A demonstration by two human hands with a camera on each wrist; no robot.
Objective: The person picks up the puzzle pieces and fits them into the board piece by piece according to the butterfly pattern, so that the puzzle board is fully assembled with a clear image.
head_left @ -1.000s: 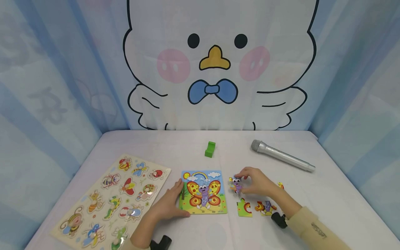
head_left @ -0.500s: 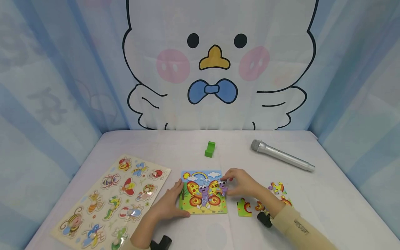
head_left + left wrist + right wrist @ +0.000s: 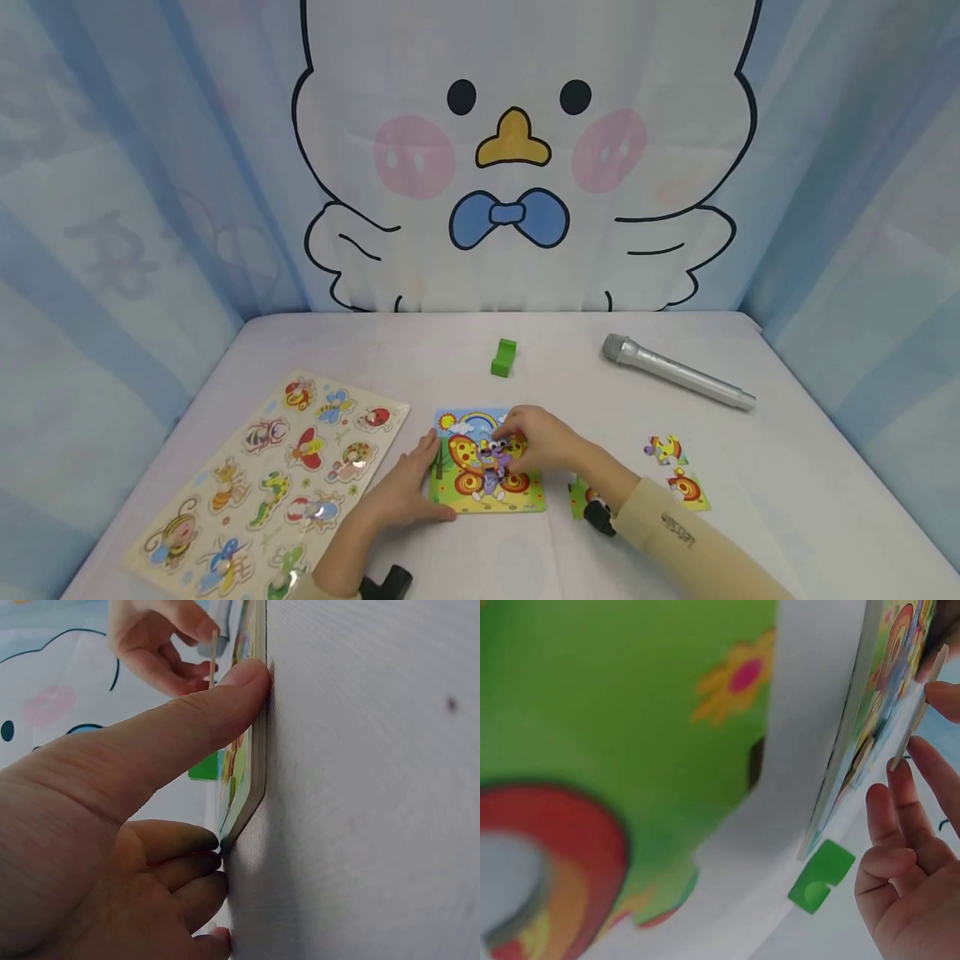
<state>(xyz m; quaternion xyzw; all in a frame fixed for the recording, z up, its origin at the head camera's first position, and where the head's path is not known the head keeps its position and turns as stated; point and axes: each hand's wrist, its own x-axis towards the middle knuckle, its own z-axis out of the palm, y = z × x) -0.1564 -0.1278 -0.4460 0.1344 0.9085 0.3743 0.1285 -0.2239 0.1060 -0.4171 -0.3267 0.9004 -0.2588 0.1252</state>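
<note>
Puzzle piece (image 3: 495, 453) is pinched by right-hand fingers (image 3: 519, 421) above the butterfly board (image 3: 467, 483).

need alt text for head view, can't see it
A right hand holds a puzzle piece over a butterfly board; the left hand touches the board's edge. Around lie loose pieces, an insect board, a green block and a silver microphone.

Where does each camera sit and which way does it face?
On the head: facing forward and down at the butterfly board; left hand, right hand, sleeves show.
On the left wrist: facing along the tabletop at the board's edge; both hands show.
On the right wrist: facing the board past a loose piece; right hand shows.
Wrist views share the green block.
</note>
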